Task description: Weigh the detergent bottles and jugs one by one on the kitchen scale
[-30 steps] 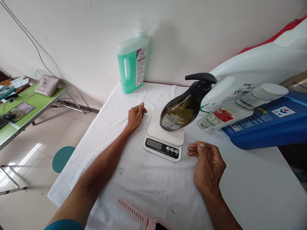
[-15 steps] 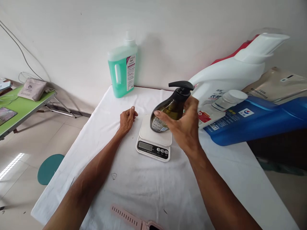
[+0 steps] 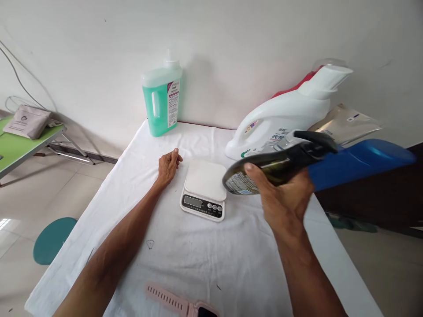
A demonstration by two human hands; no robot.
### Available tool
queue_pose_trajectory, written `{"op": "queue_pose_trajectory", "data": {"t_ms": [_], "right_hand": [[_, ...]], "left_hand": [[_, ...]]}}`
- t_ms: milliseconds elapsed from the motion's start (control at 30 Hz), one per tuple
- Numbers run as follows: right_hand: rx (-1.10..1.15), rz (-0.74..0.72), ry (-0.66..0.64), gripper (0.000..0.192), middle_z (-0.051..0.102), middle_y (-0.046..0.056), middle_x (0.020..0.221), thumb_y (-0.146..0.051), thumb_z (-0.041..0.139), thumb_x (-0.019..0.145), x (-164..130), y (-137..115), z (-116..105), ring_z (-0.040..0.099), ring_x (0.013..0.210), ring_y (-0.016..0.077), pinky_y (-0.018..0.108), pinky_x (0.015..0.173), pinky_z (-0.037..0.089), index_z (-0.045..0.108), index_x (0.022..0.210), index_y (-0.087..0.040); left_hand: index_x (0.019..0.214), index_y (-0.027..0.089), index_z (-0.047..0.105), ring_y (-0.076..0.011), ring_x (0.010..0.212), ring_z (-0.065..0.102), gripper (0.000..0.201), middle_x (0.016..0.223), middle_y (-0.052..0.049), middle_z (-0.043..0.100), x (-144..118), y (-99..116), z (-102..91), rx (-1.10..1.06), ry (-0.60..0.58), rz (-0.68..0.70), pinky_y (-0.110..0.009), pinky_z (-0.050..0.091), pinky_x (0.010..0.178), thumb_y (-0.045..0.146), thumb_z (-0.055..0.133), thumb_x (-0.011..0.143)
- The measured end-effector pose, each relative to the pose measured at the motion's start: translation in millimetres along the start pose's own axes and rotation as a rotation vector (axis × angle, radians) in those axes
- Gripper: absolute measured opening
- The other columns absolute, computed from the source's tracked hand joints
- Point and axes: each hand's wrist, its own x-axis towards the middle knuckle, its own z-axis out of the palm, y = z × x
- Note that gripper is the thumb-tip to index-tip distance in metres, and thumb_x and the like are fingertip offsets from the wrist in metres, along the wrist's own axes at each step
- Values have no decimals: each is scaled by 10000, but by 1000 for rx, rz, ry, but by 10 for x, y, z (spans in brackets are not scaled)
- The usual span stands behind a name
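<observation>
Head view: the right hand now has its grip clenched around the dark pump bottle, lifted off the scale it stood on a second ago and tipped sideways. Left of that grip the scale's platform sits bare, and the left hand rests loosely curled, holding nothing, on the counter.

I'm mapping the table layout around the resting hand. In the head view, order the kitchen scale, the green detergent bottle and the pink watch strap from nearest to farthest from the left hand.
1. Kitchen scale, just right of the left hand.
2. Green detergent bottle, beyond the hand by the wall.
3. Pink watch strap, at the table's near edge.
</observation>
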Motion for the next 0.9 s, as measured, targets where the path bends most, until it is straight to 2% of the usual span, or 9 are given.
{"op": "queue_pose_trajectory", "data": {"t_ms": [133,233,433,567,733,800,900], "right_hand": [[-132,25,116,729,759,120,1207,-491,900,668,47,246,-362,725,1077,319,483,1007,554,698,1287,-164],[-180,38,186,761,737,147,1262,-468,898,649,120,441,-496,703,1140,336,468,1035,529,676,1308,-157],[-181,67,246,724,717,186,1231,-487,877,597,234,653,-458,690,1116,357,483,1051,502,634,1194,-157],[-229,105,259,686,703,196,1235,-583,862,578,268,694,-410,666,1147,376,506,1061,488,567,1071,-209],[-295,231,203,825,676,223,1208,-735,874,486,307,669,-426,641,1149,422,562,1039,488,495,1021,-234],[-294,192,188,861,661,215,1238,-760,863,508,320,707,-476,628,1178,423,587,1068,471,512,1082,-223],[-331,18,224,1025,580,248,1350,-790,869,489,283,808,-582,577,1259,457,642,1055,483,517,1252,-203]], "left_hand": [[662,183,669,-136,546,534,683,596,-11,550,-7,6,-3,6,4,5,-284,448,602,763,454,952],[663,181,667,-134,549,529,665,597,-10,542,-16,30,-7,0,3,3,-281,444,601,744,468,956],[664,181,664,-132,549,524,653,599,-6,531,-22,54,-7,11,7,-16,-282,437,604,733,475,957],[662,180,669,-134,548,527,676,584,-7,537,-15,49,-4,32,9,-1,-286,445,614,750,455,956],[673,178,670,-129,547,525,680,587,0,532,-12,42,-4,29,0,0,-282,444,616,757,449,953],[679,177,666,-127,548,526,680,595,1,532,-14,32,-2,14,-4,0,-279,442,609,763,452,947],[697,173,667,-125,552,522,689,597,3,527,-28,26,-1,2,13,-12,-277,443,610,777,441,939]]}}
